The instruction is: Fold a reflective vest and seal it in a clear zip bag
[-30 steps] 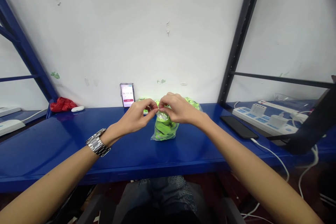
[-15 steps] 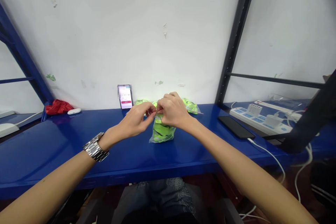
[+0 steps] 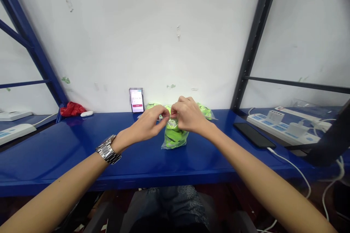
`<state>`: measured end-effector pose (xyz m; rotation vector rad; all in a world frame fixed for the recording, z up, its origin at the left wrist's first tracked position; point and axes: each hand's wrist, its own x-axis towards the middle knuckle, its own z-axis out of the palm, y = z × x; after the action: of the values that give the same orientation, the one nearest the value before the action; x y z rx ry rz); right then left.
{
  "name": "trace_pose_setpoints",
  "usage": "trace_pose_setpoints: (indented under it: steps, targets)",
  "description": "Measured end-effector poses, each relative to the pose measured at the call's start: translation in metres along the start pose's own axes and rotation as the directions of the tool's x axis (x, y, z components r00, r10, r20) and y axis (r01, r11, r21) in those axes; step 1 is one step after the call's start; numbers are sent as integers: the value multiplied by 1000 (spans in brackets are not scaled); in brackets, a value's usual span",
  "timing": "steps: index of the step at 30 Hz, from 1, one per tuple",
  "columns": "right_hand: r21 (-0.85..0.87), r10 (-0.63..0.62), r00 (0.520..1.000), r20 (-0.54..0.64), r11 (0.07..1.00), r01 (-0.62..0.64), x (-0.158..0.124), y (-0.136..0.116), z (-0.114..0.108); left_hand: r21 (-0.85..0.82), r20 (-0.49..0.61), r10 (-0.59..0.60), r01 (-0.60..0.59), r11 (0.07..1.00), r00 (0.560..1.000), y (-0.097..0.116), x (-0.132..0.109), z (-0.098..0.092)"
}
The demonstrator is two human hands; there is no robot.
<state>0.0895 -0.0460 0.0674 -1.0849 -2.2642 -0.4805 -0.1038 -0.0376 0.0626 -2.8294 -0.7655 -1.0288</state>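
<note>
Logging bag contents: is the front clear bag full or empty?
Not empty: green material shows through the clear bag. Whether it is completely full, I cannot tell: the right hand hides part of it.

My feed shows a clear, glossy plastic bag of green contents [image 3: 175, 139] and a shiny blue tabletop [image 3: 136, 164]. I read the silver link-band watch [image 3: 108, 150] as polished metal, the white wall [image 3: 164, 51] as matt.

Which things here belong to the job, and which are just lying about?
In the job:
- left hand
- right hand
- front green bag
- probably the green bags behind

Seemingly lying about:
- red bundle
- white object
- propped phone
- cabled phone
- power strip
</note>
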Motion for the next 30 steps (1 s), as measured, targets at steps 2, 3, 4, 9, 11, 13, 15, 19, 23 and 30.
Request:
trace_pose_setpoints:
  steps: [2, 3, 4, 9, 11, 13, 15, 19, 23, 30]
  targets:
    - [-17, -2, 1000, -4, 1000, 2, 0, -2, 2, 20, 16, 10, -10, 1000, 1000, -2, 1, 0]
    - [-11, -2, 1000, -8, 1000, 2, 0, -2, 2, 33, 23, 8, -8, 999, 1000, -3, 1, -1]
    - [8, -4, 1000, -10, 1000, 4, -1, -1, 0, 47, 29, 4, -5, 999, 1000, -4, 1, -1]
    - [129, 5, 999, 48, 992, -11, -3, 8, -13, 100, 33, -7, 4, 995, 999, -12, -3, -4]
    - [129, 17, 996, 84, 991, -28, -4, 10, -15, 108, 31, -3, 0, 994, 1000, -14, -4, -4]
    - [93, 15, 996, 93, 995, -23, -4, 9, -12, 112, 33, 6, -9, 994, 999, -14, -3, -4]
    - [39, 13, 998, 67, 999, -16, -4, 7, -5, 101, 44, 10, -15, 995, 999, -12, -2, -4]
    - [5, 20, 1000, 21, 1000, -20, -3, 3, 6, 94, 112, 28, -39, 995, 993, -12, 1, -7]
    - [60, 16, 999, 37, 998, -18, -3, 4, 2, 129, 111, 79, -93, 987, 991, -16, 3, -8]
    - [196, 61, 990, 126, 977, -85, -8, 12, -12, 124, 73, 100, -108, 986, 992, -16, 4, -6]
